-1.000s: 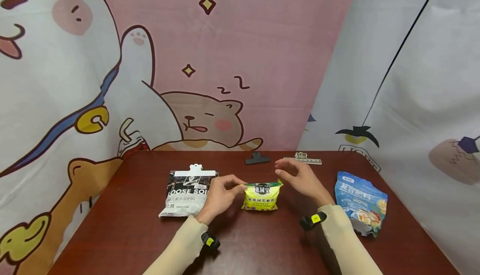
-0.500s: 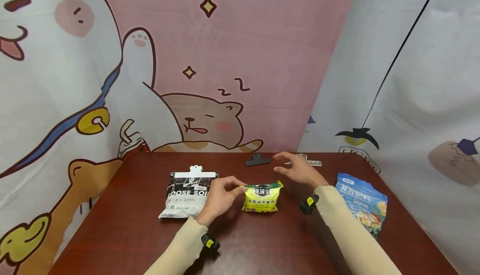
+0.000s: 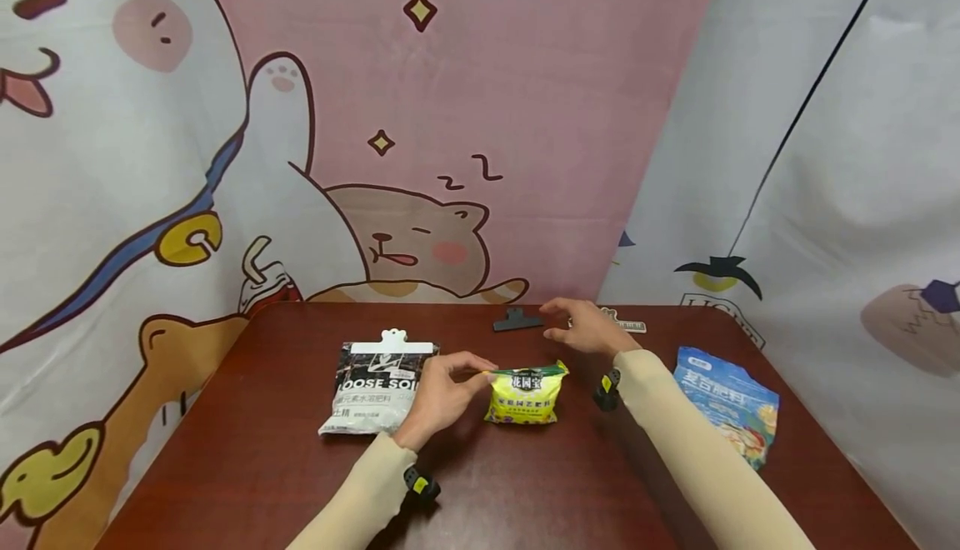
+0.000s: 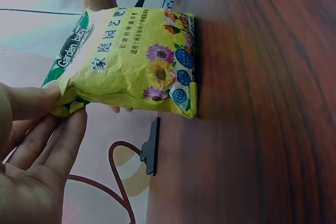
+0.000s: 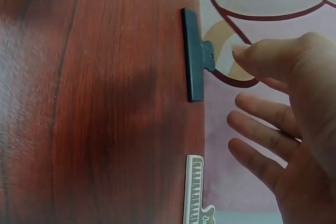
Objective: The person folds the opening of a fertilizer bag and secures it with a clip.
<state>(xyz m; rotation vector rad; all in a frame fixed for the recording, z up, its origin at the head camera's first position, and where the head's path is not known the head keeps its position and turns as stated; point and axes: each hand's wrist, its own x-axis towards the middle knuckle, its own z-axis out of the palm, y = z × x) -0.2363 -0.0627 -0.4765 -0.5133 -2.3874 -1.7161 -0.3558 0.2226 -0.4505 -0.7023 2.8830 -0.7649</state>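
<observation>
Head: right hand [image 3: 589,329] nearer black clip [image 3: 517,322]

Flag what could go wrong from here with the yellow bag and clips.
1. The left hand pinches only one top corner of the yellow bag, so it might slip or tip.
2. The dark clip lies near the far edge of the table; a stray nudge from the right hand could push it off.
3. That hand partly hides the pale clip in the head view, so it might brush it.
</observation>
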